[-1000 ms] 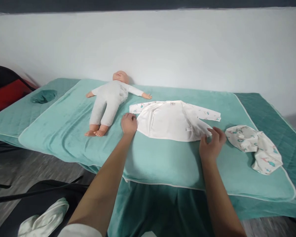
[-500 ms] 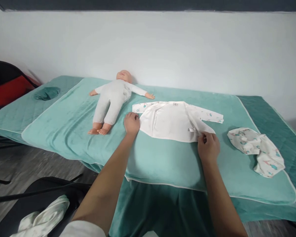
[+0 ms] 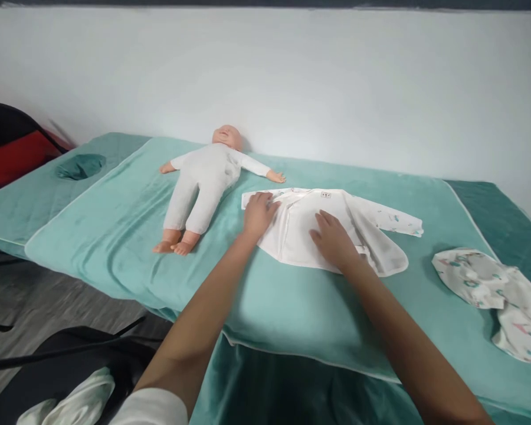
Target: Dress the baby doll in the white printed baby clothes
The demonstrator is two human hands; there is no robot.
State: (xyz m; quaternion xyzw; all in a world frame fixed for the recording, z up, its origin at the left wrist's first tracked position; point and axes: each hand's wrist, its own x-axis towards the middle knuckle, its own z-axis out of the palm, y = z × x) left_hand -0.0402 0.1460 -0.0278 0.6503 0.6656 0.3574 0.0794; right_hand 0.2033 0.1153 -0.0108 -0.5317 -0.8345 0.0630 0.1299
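A white baby shirt with patterned sleeves lies opened out on the green bed cover. My left hand rests on its left side by the sleeve, fingers stretched out and apart. Over the middle of the shirt is my right hand, its fingers extended and holding nothing; whether it touches the cloth I cannot tell. The shirt's right front panel lies spread out to the side. Left of the shirt, a baby doll in a white bodysuit lies on its back, arms spread.
Crumpled patterned baby clothing lies on the cover at the right. A black chair with a pale cloth on it stands at the lower left. Another chair with a red cushion is at the far left. A white wall runs behind the bed.
My right hand has let go of the shirt's lower right edge and moved left over its middle. My left hand has moved up onto the shirt's left side. The view has shifted slightly.
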